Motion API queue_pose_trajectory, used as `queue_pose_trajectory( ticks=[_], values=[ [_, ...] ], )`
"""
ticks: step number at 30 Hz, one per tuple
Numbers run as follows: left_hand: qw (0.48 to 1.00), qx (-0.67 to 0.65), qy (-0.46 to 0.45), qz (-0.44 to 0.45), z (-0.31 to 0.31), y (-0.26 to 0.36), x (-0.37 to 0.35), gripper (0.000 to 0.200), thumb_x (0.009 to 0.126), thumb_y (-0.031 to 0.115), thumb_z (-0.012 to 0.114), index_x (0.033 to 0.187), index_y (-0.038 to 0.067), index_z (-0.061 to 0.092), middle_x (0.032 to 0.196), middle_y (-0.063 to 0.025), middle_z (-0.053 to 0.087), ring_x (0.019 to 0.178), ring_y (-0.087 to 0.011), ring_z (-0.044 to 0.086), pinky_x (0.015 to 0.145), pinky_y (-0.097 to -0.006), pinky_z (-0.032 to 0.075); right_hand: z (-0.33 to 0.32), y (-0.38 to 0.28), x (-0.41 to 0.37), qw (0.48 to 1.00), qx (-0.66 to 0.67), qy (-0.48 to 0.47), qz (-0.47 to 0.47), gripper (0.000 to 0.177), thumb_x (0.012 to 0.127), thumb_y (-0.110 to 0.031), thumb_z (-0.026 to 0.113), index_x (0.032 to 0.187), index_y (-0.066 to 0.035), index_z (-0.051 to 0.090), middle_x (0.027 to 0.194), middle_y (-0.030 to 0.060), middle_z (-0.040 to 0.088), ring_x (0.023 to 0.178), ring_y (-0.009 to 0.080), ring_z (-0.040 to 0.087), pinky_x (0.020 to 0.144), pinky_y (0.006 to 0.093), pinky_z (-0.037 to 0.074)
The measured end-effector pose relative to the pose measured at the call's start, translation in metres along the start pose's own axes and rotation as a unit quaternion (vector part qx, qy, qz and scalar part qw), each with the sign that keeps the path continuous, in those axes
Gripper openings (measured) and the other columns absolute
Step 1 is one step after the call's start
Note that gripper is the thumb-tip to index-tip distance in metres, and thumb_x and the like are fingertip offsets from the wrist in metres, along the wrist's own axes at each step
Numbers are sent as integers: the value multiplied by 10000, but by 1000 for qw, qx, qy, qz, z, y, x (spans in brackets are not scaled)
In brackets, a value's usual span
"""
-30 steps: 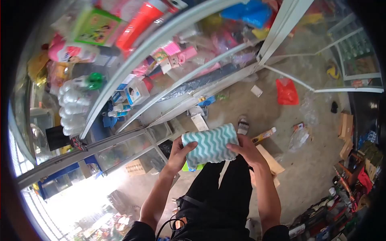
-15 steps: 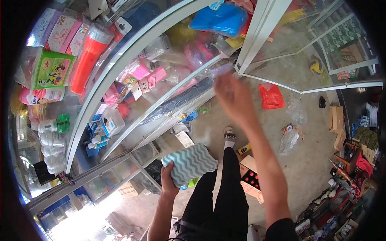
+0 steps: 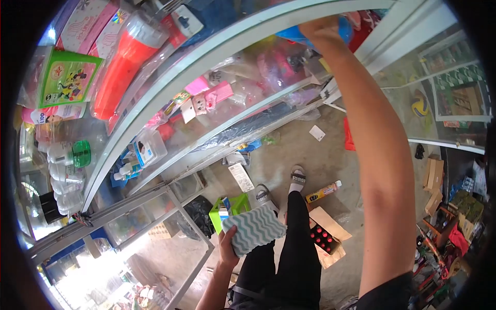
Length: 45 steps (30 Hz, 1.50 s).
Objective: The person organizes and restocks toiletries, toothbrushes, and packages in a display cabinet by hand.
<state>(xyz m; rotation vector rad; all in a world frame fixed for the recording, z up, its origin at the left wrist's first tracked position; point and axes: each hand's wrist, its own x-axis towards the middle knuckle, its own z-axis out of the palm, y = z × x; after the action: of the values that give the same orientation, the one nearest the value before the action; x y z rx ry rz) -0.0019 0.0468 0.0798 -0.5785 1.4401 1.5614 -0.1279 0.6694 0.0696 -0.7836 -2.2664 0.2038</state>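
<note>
My left hand (image 3: 228, 245) is closed on the near edge of a folded cloth (image 3: 256, 230) with teal and white wavy stripes, held in front of my legs. My right arm stretches up to the glass display case. There my right hand (image 3: 321, 27) touches a shiny blue plastic bundle (image 3: 344, 31) on an upper shelf. Its fingers are hidden, so a grip on the bundle cannot be made out. Pink packaged goods (image 3: 219, 93) lie on the shelf to the left of that arm.
A large red flashlight (image 3: 126, 72) and a green packet (image 3: 70, 80) stand at the upper left. On the floor are a carton of red-capped bottles (image 3: 328, 237), a green stool (image 3: 237, 205), a yellow tube (image 3: 324, 191) and a red bag (image 3: 349, 135). A volleyball (image 3: 419, 105) shows behind glass.
My right hand has moved up from in front of the case to the blue bundle. The view has shifted, and my left hand still holds the cloth.
</note>
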Motion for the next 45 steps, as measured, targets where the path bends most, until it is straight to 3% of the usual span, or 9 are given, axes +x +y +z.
queue_pose_trajectory(
  ticks=[5,11,28,33,35,37,40,42,45],
  values=[
    [1000,-22,-4,16,22,25,-14,401,980,195,627,1311,-30,593,1177,-115,705,1064,-218,690,951,-338,538,-77,-51,-41,978,-28,180,-98,228,817,-183,750,1003,-51,734,1002,178,694,943,365,653,858,483,503],
    [996,6,-31,89,41,77,-55,330,982,193,656,1242,-8,627,1107,-73,709,995,-167,682,893,-310,530,-205,-150,-178,965,172,193,48,272,795,83,763,1038,-9,683,1070,169,731,953,354,697,845,449,556],
    [925,-155,-63,342,3,361,-220,393,997,277,587,1267,-8,611,1164,-120,718,1024,-247,727,943,-380,572,-414,-269,-284,926,310,-97,192,79,814,51,620,872,21,577,869,88,571,803,201,576,771,328,469],
    [882,-184,-171,398,-24,470,-139,349,1014,263,579,1280,42,624,1189,-99,721,1082,-245,706,983,-398,550,-416,-279,-281,920,319,-95,208,76,809,19,640,876,20,603,871,104,613,819,217,612,778,347,491],
    [895,-160,-85,409,-41,491,-116,357,1005,264,602,1278,35,624,1180,-100,722,1080,-236,703,975,-383,543,-420,-285,-272,919,331,-86,199,87,805,1,655,882,23,621,876,118,636,829,233,630,777,361,503],
    [869,-16,96,486,-58,496,-117,405,984,241,650,1298,-10,603,1210,-122,703,1114,-270,677,1006,-372,503,-423,-291,-266,922,338,-74,172,98,819,-7,661,904,28,627,895,121,643,849,234,634,783,364,506],
    [577,211,389,686,-66,442,-143,536,958,189,697,1377,-95,520,1253,-187,670,1147,-317,645,1083,-385,434,-434,-298,-251,912,361,-103,162,187,858,-40,667,1031,27,644,988,131,676,930,246,660,851,364,514],
    [583,240,280,723,-27,373,-210,575,969,204,685,1439,-67,496,1303,-208,647,1179,-302,632,1074,-398,446,-439,-299,-231,893,395,-133,168,285,870,-84,661,1138,12,644,1086,123,689,1021,233,656,917,371,505],
    [784,377,-18,492,5,264,-216,526,998,199,659,1465,2,522,1398,-161,610,1268,-283,590,1054,-407,479,-456,-318,-172,805,524,-217,174,406,811,-53,659,1203,11,575,1039,67,608,947,155,583,860,301,475]
  ],
)
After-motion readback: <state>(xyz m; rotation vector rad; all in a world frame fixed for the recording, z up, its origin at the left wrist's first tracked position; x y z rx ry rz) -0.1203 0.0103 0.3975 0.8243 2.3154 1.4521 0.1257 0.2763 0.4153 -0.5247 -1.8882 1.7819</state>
